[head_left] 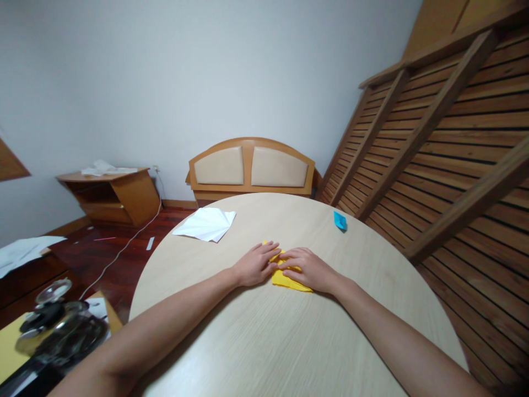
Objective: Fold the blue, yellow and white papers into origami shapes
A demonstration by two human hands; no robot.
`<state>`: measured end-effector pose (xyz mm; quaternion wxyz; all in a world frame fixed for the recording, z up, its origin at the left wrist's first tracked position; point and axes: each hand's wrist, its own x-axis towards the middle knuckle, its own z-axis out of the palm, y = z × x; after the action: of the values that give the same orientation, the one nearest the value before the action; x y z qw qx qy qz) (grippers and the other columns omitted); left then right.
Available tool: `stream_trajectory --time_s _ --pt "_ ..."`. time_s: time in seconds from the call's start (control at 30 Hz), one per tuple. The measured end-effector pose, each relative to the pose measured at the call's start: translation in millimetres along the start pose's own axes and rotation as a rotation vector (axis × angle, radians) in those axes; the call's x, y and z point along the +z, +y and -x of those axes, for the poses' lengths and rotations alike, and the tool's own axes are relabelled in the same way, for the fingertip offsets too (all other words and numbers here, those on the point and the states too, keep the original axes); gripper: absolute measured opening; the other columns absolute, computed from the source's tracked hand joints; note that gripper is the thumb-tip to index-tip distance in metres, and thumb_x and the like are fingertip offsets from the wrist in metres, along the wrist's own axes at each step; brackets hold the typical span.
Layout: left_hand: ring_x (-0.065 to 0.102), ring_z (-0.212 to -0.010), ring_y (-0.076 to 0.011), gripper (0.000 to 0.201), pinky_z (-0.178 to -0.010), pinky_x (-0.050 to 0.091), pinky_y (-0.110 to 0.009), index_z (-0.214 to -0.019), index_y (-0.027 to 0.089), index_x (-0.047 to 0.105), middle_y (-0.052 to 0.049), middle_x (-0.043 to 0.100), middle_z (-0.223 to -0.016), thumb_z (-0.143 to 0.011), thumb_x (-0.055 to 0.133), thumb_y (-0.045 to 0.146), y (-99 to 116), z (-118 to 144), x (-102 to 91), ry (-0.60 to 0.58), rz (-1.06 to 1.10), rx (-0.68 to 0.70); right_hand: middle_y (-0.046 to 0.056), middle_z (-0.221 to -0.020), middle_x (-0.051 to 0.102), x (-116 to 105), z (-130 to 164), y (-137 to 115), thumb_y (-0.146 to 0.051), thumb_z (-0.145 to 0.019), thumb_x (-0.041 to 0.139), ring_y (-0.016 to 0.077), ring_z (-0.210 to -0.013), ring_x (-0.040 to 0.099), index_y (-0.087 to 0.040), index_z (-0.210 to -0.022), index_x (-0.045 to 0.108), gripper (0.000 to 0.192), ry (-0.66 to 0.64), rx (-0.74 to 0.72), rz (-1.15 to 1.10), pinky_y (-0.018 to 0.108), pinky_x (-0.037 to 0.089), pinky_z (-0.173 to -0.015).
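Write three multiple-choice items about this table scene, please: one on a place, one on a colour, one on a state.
1. Where does the white folded paper lie on the round table?
A. at the far left edge
B. under the right hand
C. beside the blue piece

2. What colour is the paper under both hands?
A. green
B. yellow
C. red

3. How are the hands placed?
A. lifted above the table
B. holding the blue piece
C. pressed flat on the paper

Answers:
1. A, as the white sheet rests near the far left rim, apart from both hands.
2. B, as the yellow paper shows between and below the fingers.
3. C, as the left hand and right hand lie palm down on it, fingertips meeting, while the small blue folded paper sits untouched at the far right.
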<state>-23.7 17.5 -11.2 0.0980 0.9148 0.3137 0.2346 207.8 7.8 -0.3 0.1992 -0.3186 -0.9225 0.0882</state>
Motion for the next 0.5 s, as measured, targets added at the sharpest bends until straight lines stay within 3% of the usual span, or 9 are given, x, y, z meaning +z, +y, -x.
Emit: stream_trajectory --time_s 0.1,0.2,0.37,0.5 --pt "0.04 -0.142 -0.0283 0.039 -0.113 0.033 -0.053 -0.139 0.025 0.051 -0.011 0.05 -0.148 -0.102 0.041 0.032 -1 2 1.6 -0.099 -0.028 -0.001 0.007 -0.121 0.071 -4 2 5 -0.032 -0.094 0.061 0.0267 -0.112 0.064 -0.029 -0.107 0.076 0.02 -0.004 0.029 0.014 0.048 0.042 -0.101" --pt "0.038 -0.142 -0.0318 0.042 -0.112 0.034 -0.055 -0.14 0.022 0.05 -0.014 0.046 -0.15 -0.102 0.039 0.038 -3 3 0.8 -0.13 -0.102 -0.092 0.009 -0.125 0.07 -8 6 6 -0.038 -0.095 0.058 0.0267 -0.116 0.063 -0.028 -0.113 0.074 0.027 -0.039 0.059 0.01 0.05 0.038 -0.106" --pt "0.036 -0.143 -0.033 0.045 -0.114 0.033 -0.054 -0.138 0.018 0.051 -0.016 0.043 -0.152 -0.103 0.035 0.041 -6 4 0.6 -0.116 -0.237 -0.245 0.013 -0.138 0.06 -11 11 5 -0.05 -0.09 0.062 0.0298 -0.129 0.054 -0.024 -0.128 0.067 0.045 -0.098 0.09 0.012 0.053 0.03 -0.113" --pt "0.029 -0.147 -0.0325 0.047 -0.116 0.03 -0.052 -0.139 0.013 0.049 -0.018 0.039 -0.154 -0.103 0.035 0.04 -10 3 -0.2 -0.068 -0.298 -0.369 0.015 -0.142 0.057 -12 10 5 -0.05 -0.091 0.06 0.0303 -0.132 0.051 -0.022 -0.131 0.065 0.049 -0.138 0.1 0.033 0.053 0.03 -0.115"
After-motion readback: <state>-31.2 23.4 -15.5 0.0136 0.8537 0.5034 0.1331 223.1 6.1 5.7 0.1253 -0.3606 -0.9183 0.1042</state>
